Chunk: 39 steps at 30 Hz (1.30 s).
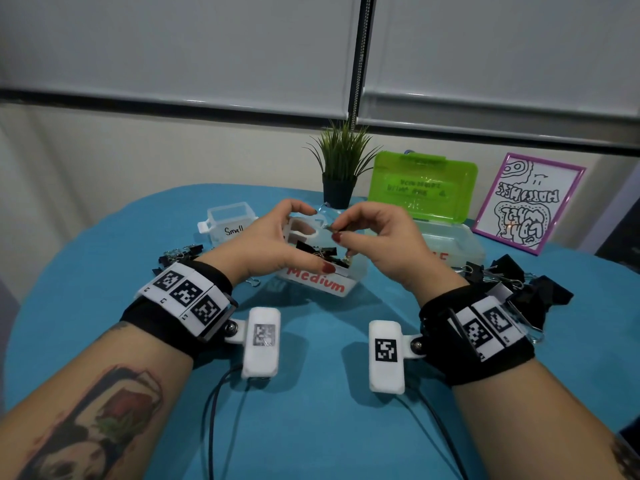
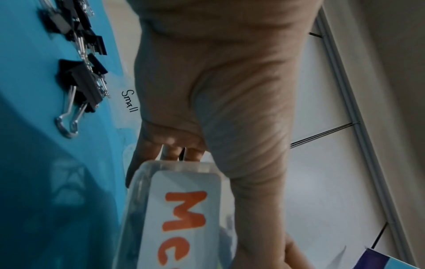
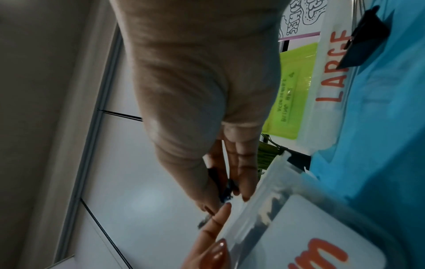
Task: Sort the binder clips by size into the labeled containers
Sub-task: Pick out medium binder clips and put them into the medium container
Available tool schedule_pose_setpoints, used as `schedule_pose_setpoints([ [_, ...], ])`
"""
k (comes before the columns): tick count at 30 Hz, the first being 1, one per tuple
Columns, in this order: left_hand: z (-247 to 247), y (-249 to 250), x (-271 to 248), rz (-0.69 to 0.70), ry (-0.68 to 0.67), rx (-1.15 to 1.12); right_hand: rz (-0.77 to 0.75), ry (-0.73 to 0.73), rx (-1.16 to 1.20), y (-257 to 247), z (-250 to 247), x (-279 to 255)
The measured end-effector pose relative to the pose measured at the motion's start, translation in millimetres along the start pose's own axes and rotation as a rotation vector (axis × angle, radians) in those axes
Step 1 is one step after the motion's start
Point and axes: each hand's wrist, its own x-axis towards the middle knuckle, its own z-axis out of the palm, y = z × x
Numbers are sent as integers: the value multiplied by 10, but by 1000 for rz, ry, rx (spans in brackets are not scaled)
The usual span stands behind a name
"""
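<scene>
Above the clear Medium container [image 1: 318, 288] [image 2: 184, 209] [image 3: 299, 227], my right hand [image 1: 337, 233] [image 3: 226, 200] pinches a small black binder clip [image 1: 343, 231] [image 3: 216, 178] between thumb and fingers. My left hand [image 1: 318, 239] [image 2: 172, 151] arches over the same container with curved fingers. Its thumb lies at the front rim, its index tip close to the clip, and it holds nothing that I can see. Several black clips [image 1: 318, 252] lie inside the Medium container. The Small container [image 1: 232, 220] stands to the left and the Large container [image 1: 450, 244] [image 3: 331, 69] to the right.
A pile of smaller clips [image 1: 180, 254] [image 2: 78, 76] lies on the blue table [image 1: 311, 410] at the left; bigger clips [image 1: 519, 282] [image 3: 365, 40] lie at the right. Behind stand a potted plant [image 1: 341, 168], the Large box's green lid [image 1: 422, 185] and a framed drawing [image 1: 530, 202].
</scene>
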Motion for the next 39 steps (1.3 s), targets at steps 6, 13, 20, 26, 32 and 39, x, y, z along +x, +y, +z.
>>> schedule_pose_setpoints([
  [6, -7, -7, -3, -10, -45, 17, 0, -130, 35, 44, 15, -12],
  [13, -43, -28, 19, -109, -81, 97, 224, 110, 2, 232, 28, 89],
  [20, -184, -32, 17, -175, 4, 233, 390, 37, 61, 493, 149, 148],
  [26, -242, -55, 28, -211, 141, 278, 461, -27, 54, 544, 183, 194],
  [32, -251, -61, 34, -219, 255, 252, 523, -142, -141, 605, 256, 323],
  [39, -250, -103, 47, -234, 337, 223, 495, -332, -657, 407, 411, 486],
])
